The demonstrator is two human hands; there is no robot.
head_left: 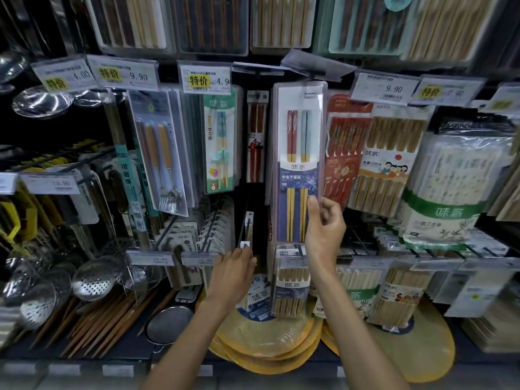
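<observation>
Hanging at centre: the chopstick pack point(298, 153) is hung upright on the display wall. Two red-topped and two blue-topped sticks are seen through its clear front.
Right hand: the right hand point(325, 229) is clamped on the pack's lower right edge. The thumb is laid on the front face and the other fingers are curled behind.
Left hand: the left hand point(233, 274) is raised lower and to the left of the pack. Its fingertips are at the white tag point(245, 244) on the end of a dark peg hook point(243, 226). Whether the tag is pinched or only touched cannot be told.
Left of the pack: a narrow red pack point(256, 142) is hung just beside it, then a green training-chopstick pack point(221, 142), then a fork set point(161, 156).
Right of the pack: a red chopstick pack point(344, 153) is hung just beside it, followed by a bamboo chopstick pack point(391, 164) and a white bag of chopsticks point(455, 187).
Below: smaller bamboo bundles point(292, 291) are hung under the pack, and round yellow mats point(267, 342) are stacked on the bottom shelf.
Far left: perforated steel ladles point(92, 282) are laid near wooden handles.
Above: price labels point(206, 78) are clipped along the rail.
</observation>
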